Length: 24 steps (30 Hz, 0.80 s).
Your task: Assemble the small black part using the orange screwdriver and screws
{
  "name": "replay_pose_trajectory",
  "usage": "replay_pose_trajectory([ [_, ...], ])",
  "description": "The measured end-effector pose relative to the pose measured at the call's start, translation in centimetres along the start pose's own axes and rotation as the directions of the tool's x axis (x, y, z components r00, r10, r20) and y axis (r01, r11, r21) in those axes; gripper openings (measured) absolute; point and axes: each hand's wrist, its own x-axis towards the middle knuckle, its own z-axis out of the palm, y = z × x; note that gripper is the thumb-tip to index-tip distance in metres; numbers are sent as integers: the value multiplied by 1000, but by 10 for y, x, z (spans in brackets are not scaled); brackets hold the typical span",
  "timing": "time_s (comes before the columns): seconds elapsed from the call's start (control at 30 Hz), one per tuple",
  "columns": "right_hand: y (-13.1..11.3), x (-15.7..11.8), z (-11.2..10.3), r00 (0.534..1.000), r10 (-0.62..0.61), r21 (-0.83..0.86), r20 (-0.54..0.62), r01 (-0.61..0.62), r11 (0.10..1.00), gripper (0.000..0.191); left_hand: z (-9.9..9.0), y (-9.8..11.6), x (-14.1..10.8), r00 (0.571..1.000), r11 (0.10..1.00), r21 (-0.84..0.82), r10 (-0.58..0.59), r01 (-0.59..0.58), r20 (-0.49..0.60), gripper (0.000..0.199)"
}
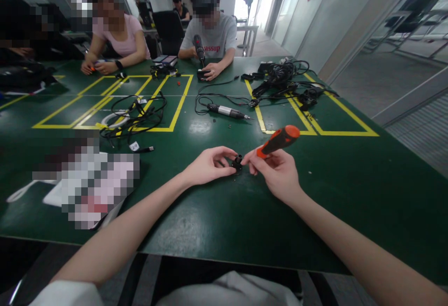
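Note:
My left hand (213, 165) grips a small black part (237, 162) between thumb and fingers, just above or on the green tabletop. The part has a short round tube at its top; its exact kind is too small to make out. In my right hand (278, 171) is a screwdriver (279, 141) with an orange and black handle, tilted up to the right. Fingertips of the right hand come close to the part's right side. The screwdriver's shaft and tip are hidden by my fingers.
An electric screwdriver (227, 111) with a cord lies beyond my hands. Black cables are heaped at the back right (280, 79) and coiled at the left (140, 114). Blurred flat items (101, 189) lie by my left forearm. Across the green table (350, 189), a person (210, 32) holds a power tool.

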Motion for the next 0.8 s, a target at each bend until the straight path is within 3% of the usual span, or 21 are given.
replay_pose_trajectory([
  [0.13,-4,1,-3,1000,-6,-54,4,6,999,32,6,-1,-1,998,992,125,19,-12,-53,38],
  [0.5,-2,0,-1,999,-1,70,50,-3,998,34,5,6,-3,996,954,284,93,-93,14,33],
  [0.8,-9,3,-5,999,16,-39,40,-15,999,38,4,3,-4,992,929,350,125,-123,16,34],
])
